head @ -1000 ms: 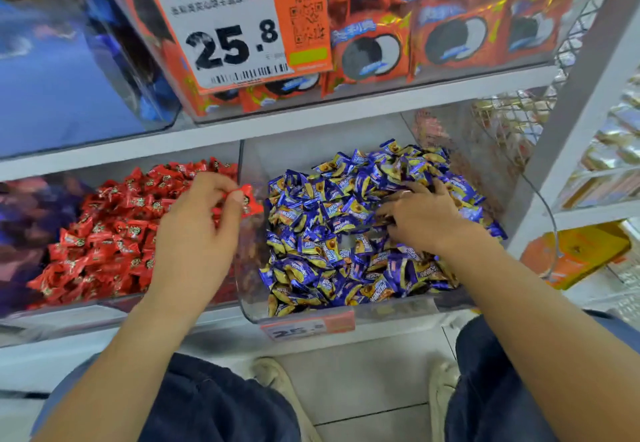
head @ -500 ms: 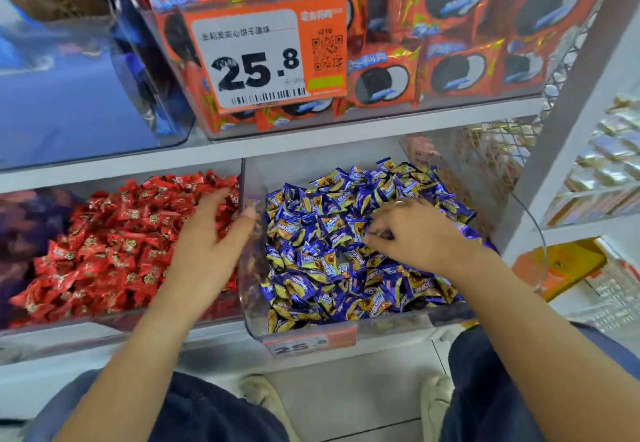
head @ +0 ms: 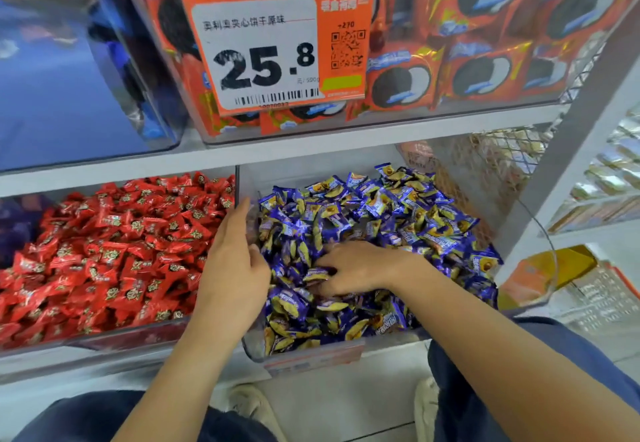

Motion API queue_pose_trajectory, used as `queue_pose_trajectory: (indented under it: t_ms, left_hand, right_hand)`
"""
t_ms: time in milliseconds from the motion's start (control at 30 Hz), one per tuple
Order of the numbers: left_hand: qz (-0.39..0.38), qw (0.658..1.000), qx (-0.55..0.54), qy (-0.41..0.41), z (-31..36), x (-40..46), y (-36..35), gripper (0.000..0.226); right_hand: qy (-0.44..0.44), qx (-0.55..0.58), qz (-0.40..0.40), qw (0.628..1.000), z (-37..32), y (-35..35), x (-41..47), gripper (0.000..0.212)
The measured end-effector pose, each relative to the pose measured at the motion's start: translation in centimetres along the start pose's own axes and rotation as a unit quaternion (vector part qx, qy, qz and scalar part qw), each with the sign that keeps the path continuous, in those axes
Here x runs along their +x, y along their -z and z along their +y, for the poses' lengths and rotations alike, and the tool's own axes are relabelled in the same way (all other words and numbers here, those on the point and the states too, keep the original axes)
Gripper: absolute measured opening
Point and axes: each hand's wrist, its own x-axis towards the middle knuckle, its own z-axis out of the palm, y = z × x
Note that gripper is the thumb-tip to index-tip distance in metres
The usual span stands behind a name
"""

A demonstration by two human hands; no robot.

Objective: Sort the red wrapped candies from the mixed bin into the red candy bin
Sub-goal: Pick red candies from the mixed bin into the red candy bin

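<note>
The red candy bin (head: 104, 341) on the lower shelf at left is full of red wrapped candies (head: 114, 251). Beside it on the right, the clear mixed bin (head: 311, 355) shows only blue-and-yellow wrapped candies (head: 398, 206) on top. My left hand (head: 232, 268) is at the divider between the two bins, fingers straight and pointing up, holding nothing. My right hand (head: 360, 268) lies palm down in the blue pile, its spread fingers reaching left with the tips pushed in among the wrappers. No red candy shows in the mixed bin.
The shelf above carries a clear bin of orange cookie packs (head: 485, 70) with a 25.8 price tag (head: 273, 50). A blue-tinted bin (head: 69, 88) is at upper left. A white shelf post (head: 568, 171) rises at the right. My knees and shoes are below.
My left hand, which pinched a red candy over the red bin a second ago, now holds nothing and has shifted right to the divider. My right hand has slid forward-left through the blue pile.
</note>
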Motion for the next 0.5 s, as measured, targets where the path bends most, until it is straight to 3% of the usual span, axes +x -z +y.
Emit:
queue_pose_trajectory:
  t_ms: [167, 233, 333, 500]
  left_hand:
    - [0.003, 1.0, -0.002, -0.006, 0.0, -0.1, 0.0, 0.063]
    - [0.0, 1.0, -0.006, -0.003, 0.1, -0.2, 0.1, 0.064]
    - [-0.003, 1.0, -0.012, 0.003, 0.3, -0.3, 0.1, 0.064]
    - [-0.001, 1.0, -0.006, -0.001, 0.4, -0.3, 0.2, 0.066]
  right_hand:
    - [-0.003, 0.097, -0.027, 0.995, 0.8, 1.4, -2.8, 0.043]
    - [-0.018, 0.131, 0.045, 0.99, 1.4, 2.6, -3.6, 0.036]
    - [-0.081, 0.044, 0.193, 0.977, 3.2, 3.6, -3.0, 0.045]
    - [-0.238, -0.056, 0.154, 0.957, 7.4, 3.0, -1.9, 0.058]
